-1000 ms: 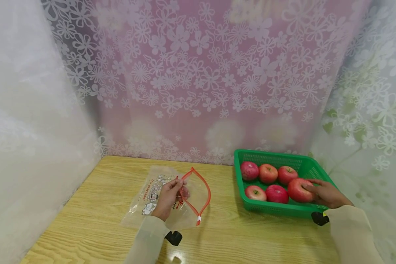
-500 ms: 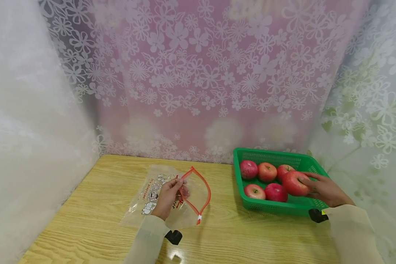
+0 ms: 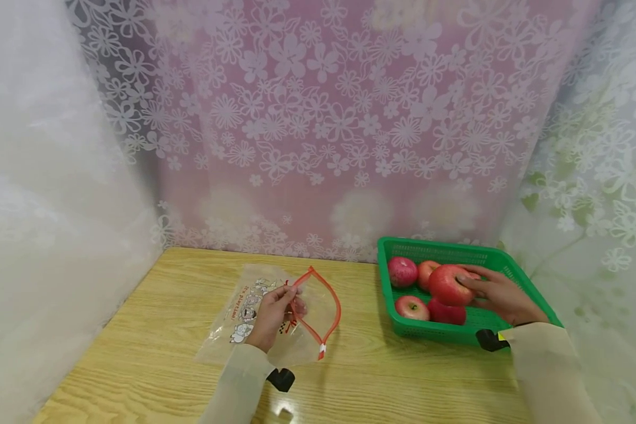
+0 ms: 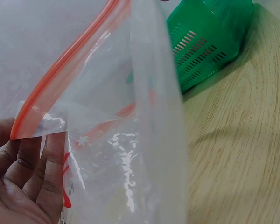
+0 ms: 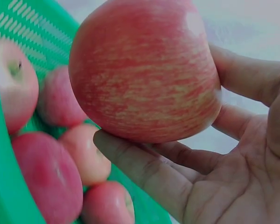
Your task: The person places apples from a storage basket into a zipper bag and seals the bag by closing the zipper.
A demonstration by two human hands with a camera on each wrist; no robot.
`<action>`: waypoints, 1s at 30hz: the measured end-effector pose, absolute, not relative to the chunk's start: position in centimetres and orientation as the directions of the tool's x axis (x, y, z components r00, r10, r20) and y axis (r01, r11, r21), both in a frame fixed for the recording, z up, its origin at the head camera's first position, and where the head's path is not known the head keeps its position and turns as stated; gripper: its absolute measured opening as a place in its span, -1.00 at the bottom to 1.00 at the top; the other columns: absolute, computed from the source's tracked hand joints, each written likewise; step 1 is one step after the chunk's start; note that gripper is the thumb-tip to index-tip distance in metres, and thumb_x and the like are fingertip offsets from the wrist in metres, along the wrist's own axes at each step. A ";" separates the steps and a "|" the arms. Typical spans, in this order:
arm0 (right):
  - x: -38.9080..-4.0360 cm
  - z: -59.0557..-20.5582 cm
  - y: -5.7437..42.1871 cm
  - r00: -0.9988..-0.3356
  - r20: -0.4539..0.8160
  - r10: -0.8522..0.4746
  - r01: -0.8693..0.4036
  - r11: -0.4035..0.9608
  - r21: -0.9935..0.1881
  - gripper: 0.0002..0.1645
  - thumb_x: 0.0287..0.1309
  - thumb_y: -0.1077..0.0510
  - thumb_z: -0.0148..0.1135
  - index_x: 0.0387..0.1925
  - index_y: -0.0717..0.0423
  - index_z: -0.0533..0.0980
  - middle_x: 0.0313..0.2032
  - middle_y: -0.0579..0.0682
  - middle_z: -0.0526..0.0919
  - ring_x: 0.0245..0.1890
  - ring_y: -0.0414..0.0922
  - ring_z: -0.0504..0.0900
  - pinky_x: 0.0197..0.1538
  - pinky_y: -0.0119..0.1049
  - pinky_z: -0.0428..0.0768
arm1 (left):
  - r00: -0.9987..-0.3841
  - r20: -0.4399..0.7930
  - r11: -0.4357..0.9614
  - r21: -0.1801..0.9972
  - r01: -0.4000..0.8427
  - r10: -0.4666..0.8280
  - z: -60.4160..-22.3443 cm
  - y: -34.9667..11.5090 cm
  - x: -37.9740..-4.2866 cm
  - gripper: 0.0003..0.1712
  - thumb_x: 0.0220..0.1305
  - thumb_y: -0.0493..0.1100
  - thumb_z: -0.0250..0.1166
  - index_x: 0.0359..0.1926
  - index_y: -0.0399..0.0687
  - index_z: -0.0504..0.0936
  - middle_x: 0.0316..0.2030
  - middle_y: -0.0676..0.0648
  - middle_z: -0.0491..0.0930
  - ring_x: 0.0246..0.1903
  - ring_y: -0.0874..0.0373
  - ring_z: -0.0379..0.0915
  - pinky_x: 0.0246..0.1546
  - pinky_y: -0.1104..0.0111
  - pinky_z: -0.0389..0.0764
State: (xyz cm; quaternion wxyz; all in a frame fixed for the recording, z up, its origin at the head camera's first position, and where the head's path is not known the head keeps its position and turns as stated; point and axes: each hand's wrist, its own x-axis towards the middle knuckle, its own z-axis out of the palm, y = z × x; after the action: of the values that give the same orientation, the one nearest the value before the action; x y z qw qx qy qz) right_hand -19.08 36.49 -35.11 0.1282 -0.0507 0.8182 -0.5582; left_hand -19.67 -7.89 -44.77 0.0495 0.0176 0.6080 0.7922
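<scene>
A clear zip bag (image 3: 318,306) with an orange slider zip and printed cartoon animals lies partly raised on the table, its mouth spread. My left hand (image 3: 271,312) pinches one edge of that mouth; the left wrist view shows the orange zip strip (image 4: 60,70) between thumb and fingers. Over the green basket (image 3: 403,325), my right hand (image 3: 500,293) holds a red apple (image 3: 448,285), fingers and thumb around its sides. In the right wrist view this streaky apple (image 5: 147,70) is lifted above the others. It partly covers the apples behind it in the head view.
Several more apples, among them a pale red one (image 3: 412,308) and a dark pink one (image 3: 403,272), sit in the basket. The wooden table (image 3: 381,383) extends in front, with a flowered pink curtain (image 3: 328,147) behind it.
My right hand has lifted the apple from the basket's front right and carried it left and up over the other apples. My left hand stays on the bag's edge.
</scene>
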 end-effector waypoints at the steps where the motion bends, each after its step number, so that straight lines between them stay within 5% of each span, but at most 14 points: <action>1: -19.1 -35.0 36.1 -0.960 -0.146 -0.239 0.049 0.369 -0.928 -0.16 0.45 -0.03 -0.03 0.44 0.39 -0.10 0.18 0.08 0.32 -0.08 -0.32 0.61 0.01 -0.22 0.61 | -0.994 -0.032 -0.257 0.965 -0.057 0.100 -44.8 -7.9 -19.7 -0.70 0.47 -0.10 0.07 -0.13 -0.28 0.56 -0.48 -0.03 0.62 -0.47 0.19 0.60 -0.38 0.35 0.66; 5: -19.3 -34.8 34.6 -0.952 -0.116 -0.284 0.010 0.350 -0.937 -0.21 0.46 -0.01 -0.05 0.43 0.39 -0.06 0.06 -0.13 0.40 -0.07 -0.27 0.61 -0.02 -0.27 0.62 | -0.995 -0.032 -0.261 0.964 -0.057 0.099 -44.8 -7.8 -19.6 -0.71 0.47 -0.11 0.07 -0.14 -0.28 0.56 -0.49 -0.02 0.62 -0.49 0.19 0.59 -0.39 0.36 0.65; 30: -21.1 -35.3 23.7 -0.905 -0.166 -0.392 0.075 0.236 -0.969 -0.22 0.33 -0.09 0.14 0.42 0.13 0.14 0.29 0.18 0.31 0.07 -0.04 0.57 0.12 -0.06 0.53 | -0.993 -0.034 -0.264 0.963 -0.063 0.111 -44.2 -7.7 -19.3 -0.71 0.48 -0.10 0.06 -0.16 -0.26 0.56 -0.51 -0.01 0.62 -0.50 0.19 0.59 -0.40 0.37 0.65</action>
State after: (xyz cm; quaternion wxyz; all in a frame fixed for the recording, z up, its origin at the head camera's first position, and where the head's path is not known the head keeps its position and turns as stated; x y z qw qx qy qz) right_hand -21.06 23.66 -35.34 0.1917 -0.1038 0.7626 -0.6091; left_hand -19.31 -7.74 -44.18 0.0545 0.0198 0.6043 0.7946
